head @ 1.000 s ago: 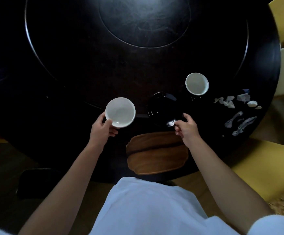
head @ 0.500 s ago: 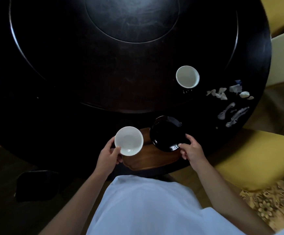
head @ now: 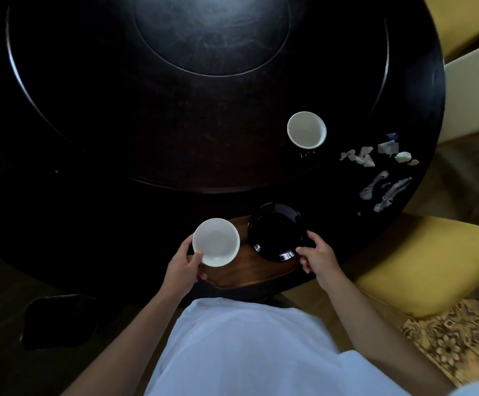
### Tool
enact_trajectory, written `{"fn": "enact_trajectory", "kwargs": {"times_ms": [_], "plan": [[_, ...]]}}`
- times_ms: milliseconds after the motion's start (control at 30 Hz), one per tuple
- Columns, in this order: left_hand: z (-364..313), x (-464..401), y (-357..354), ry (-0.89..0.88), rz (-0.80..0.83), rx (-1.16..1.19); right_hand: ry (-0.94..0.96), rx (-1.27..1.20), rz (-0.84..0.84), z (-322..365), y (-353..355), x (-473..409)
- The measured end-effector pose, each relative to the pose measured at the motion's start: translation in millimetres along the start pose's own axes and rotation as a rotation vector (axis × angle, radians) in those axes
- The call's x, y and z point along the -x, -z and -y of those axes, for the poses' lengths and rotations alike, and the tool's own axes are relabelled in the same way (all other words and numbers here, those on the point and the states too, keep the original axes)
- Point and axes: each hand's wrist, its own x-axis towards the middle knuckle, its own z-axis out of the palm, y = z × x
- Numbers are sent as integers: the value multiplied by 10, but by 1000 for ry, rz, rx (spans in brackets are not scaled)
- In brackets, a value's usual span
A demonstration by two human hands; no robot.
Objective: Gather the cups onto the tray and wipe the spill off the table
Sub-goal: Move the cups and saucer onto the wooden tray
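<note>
A brown wooden tray (head: pixel 249 274) lies at the near edge of the round black table (head: pixel 175 132). My left hand (head: pixel 182 267) grips a white cup (head: pixel 216 242) over the tray's left end. My right hand (head: pixel 316 257) holds a black cup (head: pixel 276 231) by its right side over the tray's right end. Whether the two cups rest on the tray or hover just above it is unclear. A second white cup (head: pixel 306 130) stands farther back on the right. Whitish streaks of spill (head: pixel 385 190) mark the table near its right edge.
Small white scraps (head: pixel 375 155) lie beyond the spill. A raised round centre plate (head: pixel 212 32) fills the table's middle. Yellow chair seats (head: pixel 432 261) stand at the right, a dark stool (head: pixel 58 321) at the lower left, and a patterned rug (head: pixel 458 338) lies below.
Both hands have pulled their cups toward me from the table onto the tray area, white cup left, black cup right. The far white cup has stayed put.
</note>
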Motion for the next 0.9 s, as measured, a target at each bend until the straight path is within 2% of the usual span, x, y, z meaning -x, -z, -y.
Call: {"fn": "enact_trajectory", "kwargs": {"times_ms": [133, 300, 433, 700, 900], "plan": [[7, -33, -32, -32, -70, -192, 32, 100, -13, -5, 20, -16], [2, -45, -68, -4, -6, 77, 76, 139, -17, 5, 22, -41], [0, -17, -98, 2, 8, 156, 120, 146, -75, -2, 1, -30], [-18, -28, -27, 4, 55, 116, 125, 140, -94, -11, -18, -4], [-44, -54, 16, -5, 25, 8, 120, 218, -75, 43, 8, 29]]}}
